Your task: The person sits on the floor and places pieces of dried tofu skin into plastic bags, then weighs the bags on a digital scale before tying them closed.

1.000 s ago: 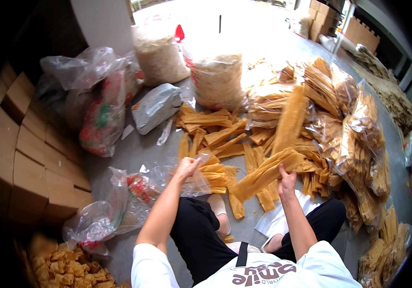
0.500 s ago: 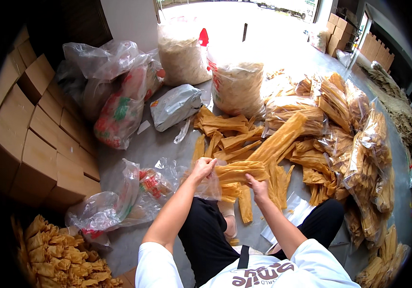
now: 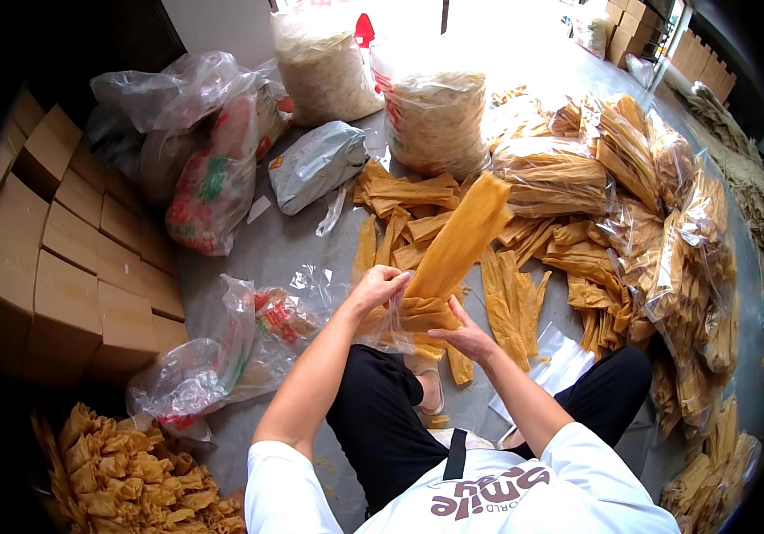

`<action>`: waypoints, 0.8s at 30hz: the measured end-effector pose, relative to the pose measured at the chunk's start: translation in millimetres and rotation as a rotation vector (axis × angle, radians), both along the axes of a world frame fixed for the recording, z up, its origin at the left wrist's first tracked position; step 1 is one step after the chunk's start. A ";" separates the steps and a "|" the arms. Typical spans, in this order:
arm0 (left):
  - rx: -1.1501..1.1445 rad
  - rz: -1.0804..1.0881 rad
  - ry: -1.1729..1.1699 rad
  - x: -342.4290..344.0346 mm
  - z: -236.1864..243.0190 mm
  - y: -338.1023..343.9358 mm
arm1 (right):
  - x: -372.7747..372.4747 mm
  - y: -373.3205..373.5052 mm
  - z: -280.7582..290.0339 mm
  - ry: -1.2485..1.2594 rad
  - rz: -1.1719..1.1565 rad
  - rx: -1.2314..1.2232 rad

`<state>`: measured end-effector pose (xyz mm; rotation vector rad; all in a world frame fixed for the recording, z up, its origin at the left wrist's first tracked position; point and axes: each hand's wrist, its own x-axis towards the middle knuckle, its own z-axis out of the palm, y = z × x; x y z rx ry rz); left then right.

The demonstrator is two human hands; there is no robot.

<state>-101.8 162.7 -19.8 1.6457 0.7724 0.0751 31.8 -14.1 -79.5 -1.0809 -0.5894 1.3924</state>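
Observation:
My left hand (image 3: 380, 288) is closed, pinching the edge of a clear plastic bag (image 3: 392, 331). Several dried yellow-brown sheets (image 3: 426, 314), creased lengthwise and resembling dried tofu skin, lie partly inside the bag. A long, flat sheet of the same kind (image 3: 464, 233) rises at a slant just beyond my hands, its lower end hidden behind the bundle. My right hand (image 3: 466, 336) rests against the bundle's right end, thumb up and fingers stretched out, not wrapped round it. Loose dried strips (image 3: 511, 307) lie on the floor past my hands.
Filled clear bags of strips (image 3: 551, 178) pile up at the right. Two big sacks (image 3: 435, 120) and a grey plastic parcel (image 3: 318, 167) stand ahead. Cardboard boxes (image 3: 75, 222) are stacked left, above crinkled dried pieces (image 3: 124, 472). Crumpled plastic bags (image 3: 230, 365) lie left of my legs.
The long sheet beyond my hands now stands steeper and further left. My right hand has shifted left and its fingers have straightened along the bundle. The whole view has tilted down slightly.

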 end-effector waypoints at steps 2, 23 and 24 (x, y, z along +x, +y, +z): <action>0.011 -0.040 0.039 1.9 5.0 -1.8 | 14.1 0.4 21.9 0.056 0.175 0.004; 0.001 0.145 -0.050 9.0 -1.1 1.8 | -7.0 15.0 -21.0 -0.165 -0.555 -0.133; 0.001 0.158 -0.070 11.2 -2.0 3.0 | -8.9 16.0 -45.1 -0.283 -0.354 -0.362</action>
